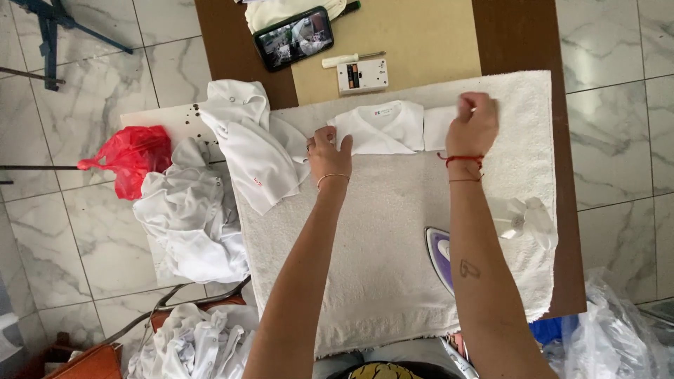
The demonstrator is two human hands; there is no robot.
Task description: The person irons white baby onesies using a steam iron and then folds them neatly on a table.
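Your left hand [328, 153] lies flat, fingers spread, on the left end of the folded shirt [385, 128], pressing it down on the towel [393, 231]. Your right hand [473, 123] is at the shirt's right end, fingers curled in and pinched on the edge of the cloth there. The shirt is white, folded into a narrow strip, and lies across the far part of the towel with its collar facing up between your two hands. Just left of your left hand a second white garment [247, 144] hangs over the towel's edge, and a heap of white clothes [189, 217] sits beyond it beside a red bag [133, 158]. The iron [439, 254] rests on the towel near your right forearm, partly hidden by it. A phone [293, 38] lies on the table past the towel
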